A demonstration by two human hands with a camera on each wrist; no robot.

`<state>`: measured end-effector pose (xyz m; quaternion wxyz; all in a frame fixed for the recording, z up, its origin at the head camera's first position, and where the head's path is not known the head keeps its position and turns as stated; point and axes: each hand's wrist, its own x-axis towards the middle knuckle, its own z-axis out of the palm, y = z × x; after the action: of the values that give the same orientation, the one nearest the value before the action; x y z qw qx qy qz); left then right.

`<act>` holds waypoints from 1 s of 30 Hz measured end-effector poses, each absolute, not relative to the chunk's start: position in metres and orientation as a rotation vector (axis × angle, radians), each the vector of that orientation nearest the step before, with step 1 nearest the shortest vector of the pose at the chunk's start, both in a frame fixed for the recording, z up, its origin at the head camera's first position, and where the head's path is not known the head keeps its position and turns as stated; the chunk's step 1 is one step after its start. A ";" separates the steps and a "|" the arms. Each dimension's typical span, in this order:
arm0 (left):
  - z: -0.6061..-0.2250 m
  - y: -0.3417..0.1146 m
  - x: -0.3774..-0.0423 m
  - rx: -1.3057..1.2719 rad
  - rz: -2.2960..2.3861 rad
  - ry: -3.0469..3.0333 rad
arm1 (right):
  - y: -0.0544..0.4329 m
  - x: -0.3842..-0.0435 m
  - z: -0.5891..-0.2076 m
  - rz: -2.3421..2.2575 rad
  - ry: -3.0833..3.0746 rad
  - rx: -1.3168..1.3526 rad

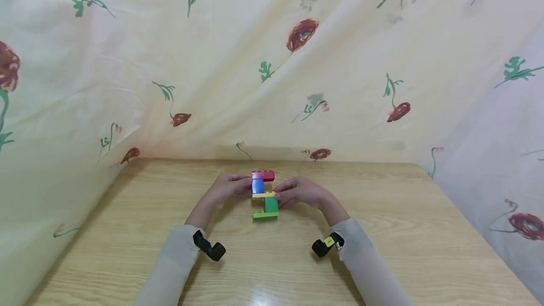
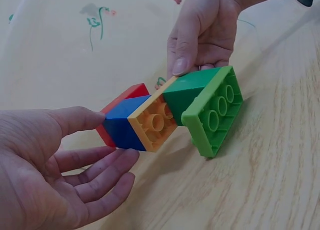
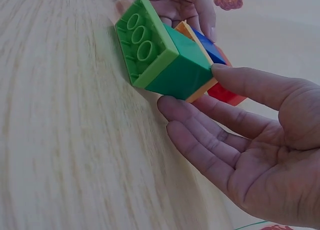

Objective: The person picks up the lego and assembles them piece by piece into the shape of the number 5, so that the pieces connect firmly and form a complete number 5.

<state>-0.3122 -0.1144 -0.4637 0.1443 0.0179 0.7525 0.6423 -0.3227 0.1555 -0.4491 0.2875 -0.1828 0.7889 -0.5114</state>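
A stepped stack of toy building bricks is held between both hands. Its parts run from a red brick (image 1: 263, 175) through a blue brick (image 1: 258, 186), a flat yellow-orange brick (image 1: 264, 195) and a green brick (image 1: 271, 204) to a flat light green brick (image 1: 265, 215). Hollow undersides of the light green and orange pieces show in the left wrist view. My left hand (image 2: 65, 165) pinches the blue brick close to the red one, thumb on one side and fingers on the other. Opposite, my right hand (image 3: 265, 135) grips the stack around the orange and green bricks.
Beneath the hands is a wooden table (image 1: 272, 268) with light grain. A cream cloth (image 1: 238, 60) with printed red flowers hangs behind it and along both sides. Each wrist carries a small black camera, one on the left (image 1: 209, 246) and one on the right (image 1: 327, 244).
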 end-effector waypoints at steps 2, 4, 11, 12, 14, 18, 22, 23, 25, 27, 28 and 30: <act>-0.464 -0.114 -0.314 0.045 1.863 2.163 | 0.155 -0.323 -0.448 -1.367 2.106 -0.484; -0.463 -0.113 -0.315 0.035 1.868 2.154 | 0.155 -0.325 -0.447 -1.363 2.108 -0.483; -0.469 -0.111 -0.313 0.030 1.842 2.158 | 0.156 -0.320 -0.449 -1.358 2.107 -0.473; -0.471 -0.110 -0.311 0.026 1.835 2.161 | 0.156 -0.318 -0.451 -1.360 2.103 -0.471; -0.474 -0.109 -0.308 0.012 1.827 2.160 | 0.156 -0.315 -0.453 -1.359 2.095 -0.468; -0.476 -0.109 -0.305 -0.012 1.826 2.153 | 0.154 -0.313 -0.456 -1.357 2.087 -0.463; -0.475 -0.110 -0.307 -0.001 1.833 2.155 | 0.153 -0.317 -0.455 -1.357 2.099 -0.459; -0.474 -0.110 -0.308 0.007 1.833 2.158 | 0.153 -0.318 -0.455 -1.357 2.102 -0.459; -0.472 -0.111 -0.310 0.014 1.832 2.160 | 0.153 -0.320 -0.454 -1.355 2.109 -0.465; -0.471 -0.111 -0.311 0.017 1.829 2.162 | 0.153 -0.322 -0.453 -1.352 2.109 -0.474; -0.470 -0.111 -0.311 0.014 1.827 2.156 | 0.152 -0.323 -0.453 -1.350 2.107 -0.472; -0.470 -0.111 -0.311 0.015 1.821 2.148 | 0.152 -0.323 -0.452 -1.344 2.107 -0.479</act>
<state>-0.3109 -0.1108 -0.4697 0.1621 0.0052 0.7527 0.6381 -0.3232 0.1522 -0.4522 0.2941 -0.1800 0.7915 -0.5047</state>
